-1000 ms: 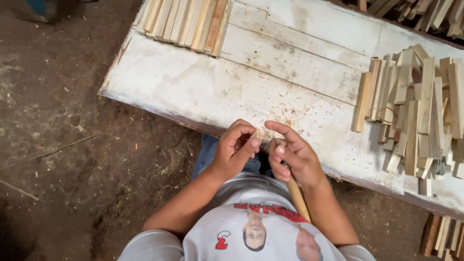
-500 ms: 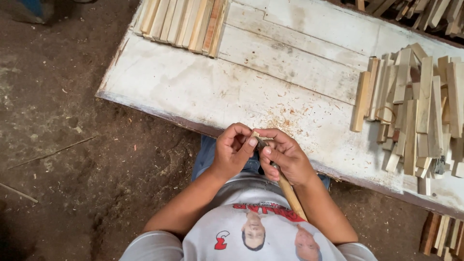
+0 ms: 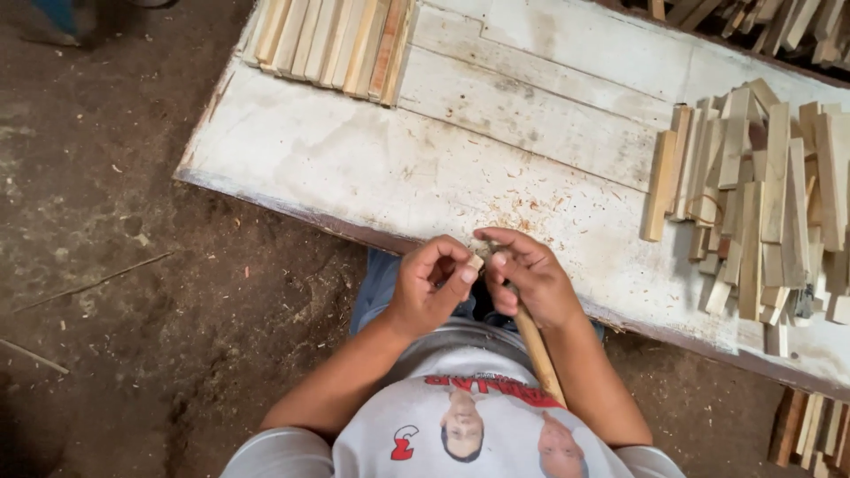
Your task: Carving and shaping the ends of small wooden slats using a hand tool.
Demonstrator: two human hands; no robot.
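the white wooden counter (image 3: 372, 159) carries 2 groups of wood strips: a neat row (image 3: 328, 40) at the far edge and a loose pile (image 3: 761, 195) on the right. compared with 0.5 s ago, both hands stay at the near edge. the right hand (image 3: 531, 279) is closed around a wooden stick (image 3: 538, 350), and the left hand (image 3: 429, 285) pinches a small wood piece (image 3: 475, 262) between them.

I wear a grey-white T-shirt (image 3: 460, 434) with short sleeves, printed with red lettering, a red numeral and two portrait pictures. Below it shows blue cloth (image 3: 379, 288), probably jeans. My forearms are bare.
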